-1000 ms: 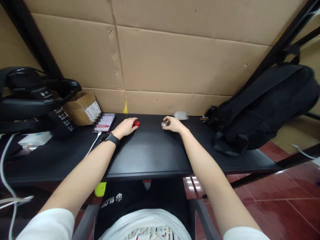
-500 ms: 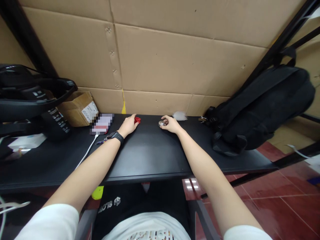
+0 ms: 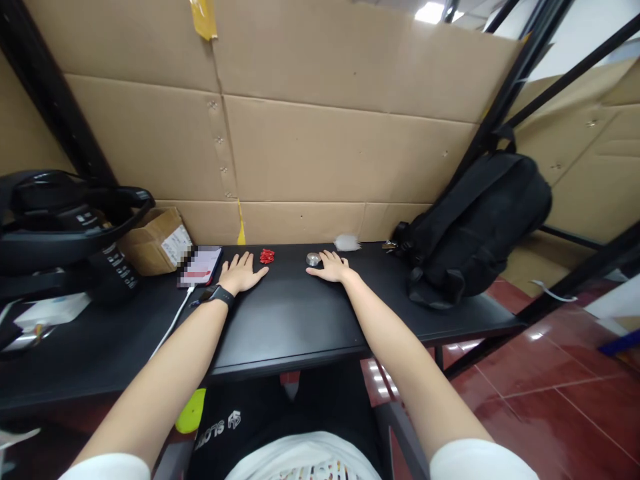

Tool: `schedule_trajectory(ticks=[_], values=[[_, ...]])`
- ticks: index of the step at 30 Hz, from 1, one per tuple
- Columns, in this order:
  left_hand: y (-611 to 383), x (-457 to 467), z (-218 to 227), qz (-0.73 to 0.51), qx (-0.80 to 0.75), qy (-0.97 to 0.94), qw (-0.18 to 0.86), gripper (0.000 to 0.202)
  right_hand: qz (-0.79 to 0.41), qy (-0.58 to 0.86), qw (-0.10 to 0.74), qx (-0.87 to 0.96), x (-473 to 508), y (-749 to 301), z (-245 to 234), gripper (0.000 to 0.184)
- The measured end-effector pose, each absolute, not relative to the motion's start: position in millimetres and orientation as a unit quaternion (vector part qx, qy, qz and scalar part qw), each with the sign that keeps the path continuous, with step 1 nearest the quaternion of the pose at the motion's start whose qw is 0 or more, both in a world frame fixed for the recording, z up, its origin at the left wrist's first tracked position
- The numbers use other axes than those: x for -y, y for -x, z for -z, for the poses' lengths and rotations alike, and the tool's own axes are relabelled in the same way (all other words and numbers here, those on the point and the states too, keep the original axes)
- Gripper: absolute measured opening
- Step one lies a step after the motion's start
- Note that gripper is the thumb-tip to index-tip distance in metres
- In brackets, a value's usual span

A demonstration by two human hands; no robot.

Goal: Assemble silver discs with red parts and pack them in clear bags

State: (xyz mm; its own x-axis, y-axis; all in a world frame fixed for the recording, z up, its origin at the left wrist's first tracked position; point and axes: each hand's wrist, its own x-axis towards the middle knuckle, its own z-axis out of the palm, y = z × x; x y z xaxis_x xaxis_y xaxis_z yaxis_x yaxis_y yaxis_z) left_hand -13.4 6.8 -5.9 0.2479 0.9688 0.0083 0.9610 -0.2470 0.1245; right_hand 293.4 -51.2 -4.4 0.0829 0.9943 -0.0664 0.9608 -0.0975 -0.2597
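Observation:
My left hand (image 3: pixel 242 273) lies flat on the black desk with its fingers spread. Just to its right is a small bundle of red pieces (image 3: pixel 267 256), apart from the fingers and too small to make out fully. My right hand (image 3: pixel 330 267) rests palm down, fingers stretched out and thumb apart. Between its thumb and forefinger sits a small round clear object (image 3: pixel 313 259), perhaps a roll of tape; whether the hand touches it I cannot tell. Behind the right hand lies a whitish translucent packet (image 3: pixel 347 243).
At left, a charging phone (image 3: pixel 201 265) lies by an open cardboard box (image 3: pixel 157 243) and a black headset (image 3: pixel 65 227). A black backpack (image 3: pixel 480 223) leans at the right end of the desk (image 3: pixel 290 333). Cardboard panels (image 3: pixel 310 153) wall off the back.
My left hand has drawn off the red bundle and spread flat to its left. My right hand has opened from around the round clear object. The view has tilted up.

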Motion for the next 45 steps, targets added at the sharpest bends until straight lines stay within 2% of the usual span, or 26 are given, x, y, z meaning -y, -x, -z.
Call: schedule_trajectory(ticks=[4,9,14,25,45], values=[[12,-6,5,-0.043,-0.613,-0.788,0.050,0.098,-0.114,0.745,0.065,0.654,52,-291,4,0.111],[12,-7,3,-0.032,-0.615,-0.785,0.062,0.103,-0.109,0.737,0.057,0.664,50,-291,5,0.104],[13,-6,3,-0.036,-0.613,-0.787,0.058,0.105,-0.102,0.744,0.048,0.659,50,-289,6,0.110],[14,-7,7,-0.049,-0.605,-0.793,0.056,0.099,-0.110,0.748,0.062,0.651,49,-285,10,0.097],[14,-10,13,-0.054,-0.602,-0.794,0.055,0.099,-0.110,0.745,0.070,0.654,44,-289,17,0.097]])
